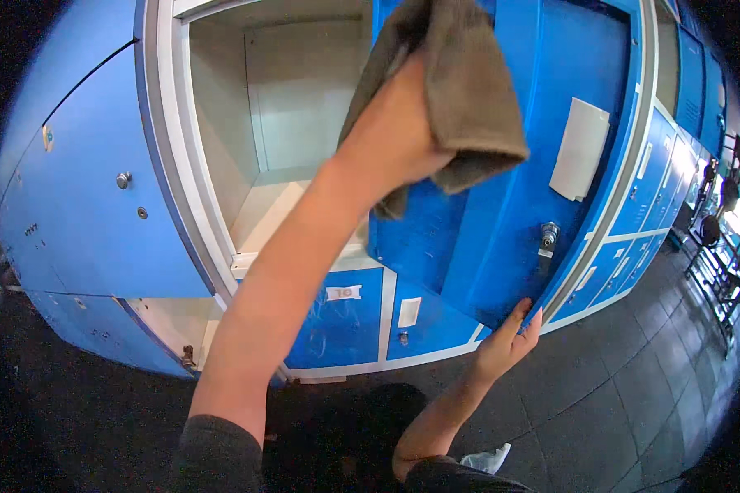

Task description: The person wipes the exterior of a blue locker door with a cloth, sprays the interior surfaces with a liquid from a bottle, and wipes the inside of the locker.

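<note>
A brown-grey cloth (478, 90) is bunched in my left hand (403, 135), whose fingers are partly covered by its folds. The cloth lies against the upper inner side of an open blue locker door (501, 238). Lower down, my right hand (508, 343) grips the bottom edge of that door, with the thumb on the near face and the other fingers mostly hidden. A metal lock (548, 237) and a white paper label (580, 149) are on the door. Behind my left forearm, the pale locker compartment (304, 90) stands uncovered.
Light blue locker doors (82, 205) fill the left side. Below are smaller blue doors (337, 329), and an ajar lower compartment (173, 324). More lockers (645, 197) run along the right. Gym-like equipment (715, 230) stands beyond the dark tiled floor (608, 403). A crumpled clear plastic piece (487, 458) is near my right elbow.
</note>
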{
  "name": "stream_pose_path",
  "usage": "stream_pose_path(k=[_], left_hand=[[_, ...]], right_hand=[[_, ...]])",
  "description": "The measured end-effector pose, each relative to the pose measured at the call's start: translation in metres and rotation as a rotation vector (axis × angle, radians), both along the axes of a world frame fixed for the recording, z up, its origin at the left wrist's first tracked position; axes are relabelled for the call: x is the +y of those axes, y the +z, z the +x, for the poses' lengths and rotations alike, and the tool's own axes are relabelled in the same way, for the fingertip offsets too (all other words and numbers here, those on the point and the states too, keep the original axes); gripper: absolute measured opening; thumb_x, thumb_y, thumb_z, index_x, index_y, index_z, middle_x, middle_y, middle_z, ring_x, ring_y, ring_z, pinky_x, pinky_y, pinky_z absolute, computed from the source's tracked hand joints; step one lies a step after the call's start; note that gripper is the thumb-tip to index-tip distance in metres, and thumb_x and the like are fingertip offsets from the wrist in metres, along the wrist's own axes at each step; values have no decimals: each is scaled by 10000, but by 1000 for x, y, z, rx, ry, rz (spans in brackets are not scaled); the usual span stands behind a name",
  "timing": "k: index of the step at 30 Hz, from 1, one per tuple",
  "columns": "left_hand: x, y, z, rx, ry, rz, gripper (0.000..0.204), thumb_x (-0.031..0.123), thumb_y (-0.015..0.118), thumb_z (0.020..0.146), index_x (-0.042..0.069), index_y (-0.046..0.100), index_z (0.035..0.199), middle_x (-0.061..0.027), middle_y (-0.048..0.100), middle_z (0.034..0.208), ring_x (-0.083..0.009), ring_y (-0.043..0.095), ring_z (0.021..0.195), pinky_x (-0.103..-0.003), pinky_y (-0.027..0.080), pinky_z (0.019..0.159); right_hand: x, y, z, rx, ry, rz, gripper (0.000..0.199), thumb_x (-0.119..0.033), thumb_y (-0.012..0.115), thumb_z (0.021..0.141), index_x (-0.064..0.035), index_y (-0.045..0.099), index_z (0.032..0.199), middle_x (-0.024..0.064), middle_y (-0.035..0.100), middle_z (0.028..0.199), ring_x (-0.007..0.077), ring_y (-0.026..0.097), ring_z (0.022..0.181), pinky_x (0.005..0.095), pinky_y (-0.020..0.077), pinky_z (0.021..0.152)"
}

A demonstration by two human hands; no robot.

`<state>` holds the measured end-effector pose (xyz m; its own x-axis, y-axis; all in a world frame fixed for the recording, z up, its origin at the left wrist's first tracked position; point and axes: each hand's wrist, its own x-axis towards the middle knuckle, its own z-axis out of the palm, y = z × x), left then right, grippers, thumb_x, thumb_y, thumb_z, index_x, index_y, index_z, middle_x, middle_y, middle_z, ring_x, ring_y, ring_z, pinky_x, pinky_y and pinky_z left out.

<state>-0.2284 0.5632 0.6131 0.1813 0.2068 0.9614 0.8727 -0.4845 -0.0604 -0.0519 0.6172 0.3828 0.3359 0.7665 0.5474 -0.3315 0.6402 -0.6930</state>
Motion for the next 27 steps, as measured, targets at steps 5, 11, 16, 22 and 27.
stream_pose_path(k=[5, 11, 16, 22, 27], left_hand=[[14, 8, -2, 162, 1, 51, 770, 59, 783, 701, -16, 435, 1383, -238, 490, 1388, -403, 449, 1324, -401, 315, 1158], [12, -54, -6, -2, -37, -95, 707, 109, 768, 756, -17, 451, 1374, -250, 474, 1401, -426, 431, 1330, -440, 302, 1161], [20, -39, -13, 222, 106, 55, 542, 192, 759, 758, 22, 601, 1247, -251, 527, 1340, -474, 429, 1286, -495, 308, 1142], [37, -74, 7, -449, -197, -144, 567, 154, 753, 751, 17, 568, 1269, -252, 526, 1327, -472, 446, 1270, -515, 318, 1126], [15, -97, 6, -162, 87, -96, 521, 63, 682, 781, 8, 547, 1281, -235, 557, 1321, -403, 487, 1301, -442, 346, 1125]], right_hand=[[1, 4, 3, -7, -45, 59, 256, -188, 550, 1031, 64, 594, 1040, 25, 576, 844, 105, 475, 771, 269, 412, 666], [-4, 11, 4, -58, -93, 23, 246, -191, 551, 1031, 45, 592, 972, -1, 571, 810, 79, 458, 744, 256, 380, 628], [0, 7, -1, 23, -27, 42, 244, -195, 555, 1030, 41, 596, 978, 14, 596, 838, 77, 481, 765, 260, 403, 639], [-1, 6, 0, 8, -31, 35, 242, -200, 551, 1031, 29, 599, 971, 8, 594, 838, 76, 480, 761, 264, 401, 629], [5, 2, 1, -21, -91, 27, 237, -206, 552, 1027, 2, 573, 918, -24, 504, 750, 80, 416, 696, 277, 331, 575]])
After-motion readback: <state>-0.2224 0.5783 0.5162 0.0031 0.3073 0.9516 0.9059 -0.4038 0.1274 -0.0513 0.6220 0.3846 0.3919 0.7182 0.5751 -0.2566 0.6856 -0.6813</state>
